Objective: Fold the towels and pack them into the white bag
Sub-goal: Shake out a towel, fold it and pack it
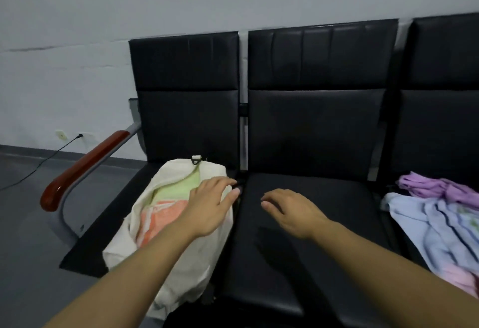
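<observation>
I am looking down at a row of black padded seats point(318, 130) standing against a pale wall point(77, 16). The left seat is ending at a red-brown armrest point(85, 165) on a grey frame, and beyond that the grey floor point(23, 224) is lying open, with a thin black cable point(39, 164) trailing across it from a wall socket. The middle seat cushion point(324, 224) is lying bare between the two loads, giving me the widest flat room; its front edge is running just below my forearms.

The white bag point(181, 270) is lying on the left seat with its mouth gaping toward me. Inside it a green towel point(178, 187) is sitting toward the back and an orange towel point(160, 216) is sitting in front of it, both looking folded. On the right seat an unfolded heap is waiting: a purple towel point(435, 187) behind, a light blue striped towel point(435, 226) spilling forward, and a pink towel point(464, 281) at the lower edge of view.

My left hand point(210, 205) is hovering palm down over the bag's right rim, fingers loosely spread and reaching toward the gap between the left and middle seats; I am gripping nothing with it. My right hand point(293, 213) is hovering palm down over the middle cushion, fingers relaxed and slightly bent, empty too. The two hands are apart, with the seat gap lying between them, and the heap is lying well off to the right of my right hand.
</observation>
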The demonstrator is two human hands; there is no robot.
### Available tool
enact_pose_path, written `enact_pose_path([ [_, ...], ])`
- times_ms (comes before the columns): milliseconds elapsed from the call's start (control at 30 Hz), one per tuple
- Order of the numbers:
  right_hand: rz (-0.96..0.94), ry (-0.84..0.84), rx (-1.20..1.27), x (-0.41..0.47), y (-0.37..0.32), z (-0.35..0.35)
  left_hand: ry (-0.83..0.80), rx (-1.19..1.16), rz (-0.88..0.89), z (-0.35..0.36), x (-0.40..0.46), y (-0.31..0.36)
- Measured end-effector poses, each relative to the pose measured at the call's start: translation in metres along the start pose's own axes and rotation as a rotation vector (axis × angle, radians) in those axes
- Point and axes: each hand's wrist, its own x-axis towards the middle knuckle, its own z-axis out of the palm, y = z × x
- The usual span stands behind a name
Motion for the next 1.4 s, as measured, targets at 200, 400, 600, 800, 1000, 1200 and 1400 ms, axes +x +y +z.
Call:
enact_pose_path([
  [200, 0.278, -0.008, -0.096, -0.086, 0.107, -0.032, -0.244, -0.001, 0.080, 0.097, 0.029, 0.106],
  [400, 0.611, 0.009, -0.031, -0.162, 0.216, -0.047, -0.421, 0.026, 0.175, 0.185, 0.060, 0.223],
  [600, 0.800, -0.030, 0.039, -0.216, 0.310, -0.037, -0.572, -0.005, 0.159, 0.266, 0.082, 0.282],
  [800, 0.855, -0.103, 0.061, -0.252, 0.385, -0.021, -0.643, -0.088, 0.175, 0.339, 0.099, 0.322],
  [1000, 0.819, -0.008, 0.077, -0.263, 0.432, 0.018, -0.616, -0.193, 0.251, 0.385, 0.096, 0.366],
  [1200, 0.799, 0.096, 0.193, -0.264, 0.424, 0.004, -0.533, -0.453, -0.093, 0.414, 0.113, 0.414],
  [1400, 0.851, 0.172, 0.392, -0.261, 0.438, 0.005, -0.487, -0.639, -0.436, 0.444, 0.131, 0.422],
])
